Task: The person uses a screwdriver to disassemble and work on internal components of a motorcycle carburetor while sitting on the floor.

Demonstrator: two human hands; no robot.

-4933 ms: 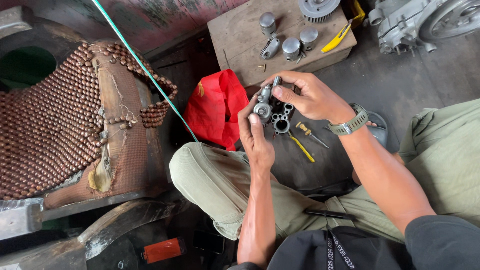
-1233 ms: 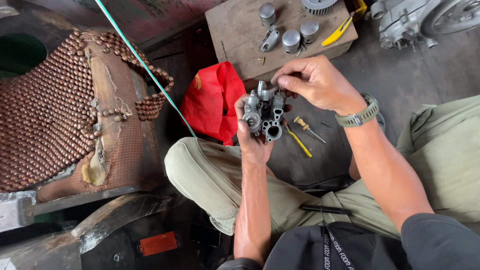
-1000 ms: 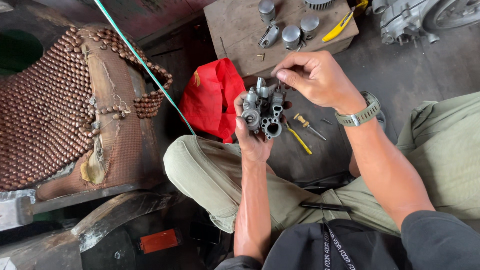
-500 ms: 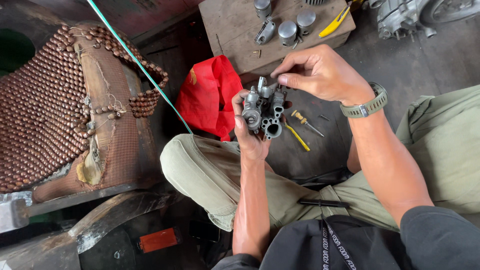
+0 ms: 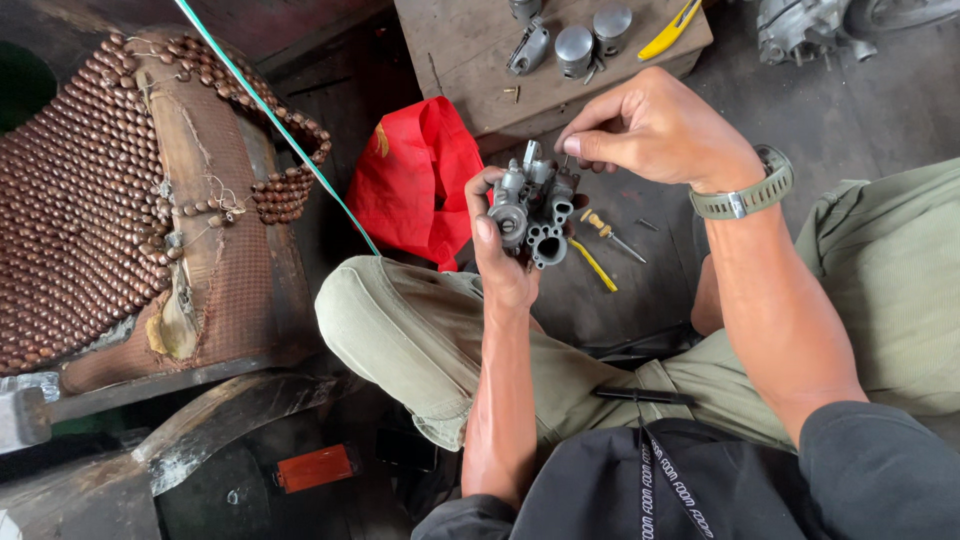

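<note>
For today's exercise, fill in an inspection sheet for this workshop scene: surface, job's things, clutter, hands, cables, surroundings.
Surface: dark, stained floor.
Job's things: grey metal carburettor, held up over the floor.
Clutter: red cloth; yellow-handled screwdrivers; wooden board with two pistons.
Hands: left hand grips the carburettor; right hand pinches at its top.
Cables: green cord running diagonally.
Surroundings: beaded seat cover; engine part.

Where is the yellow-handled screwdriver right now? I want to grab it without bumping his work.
In the head view, the yellow-handled screwdriver lies on the floor just right of the carburetor held in the left hand, beneath the right hand.
</note>
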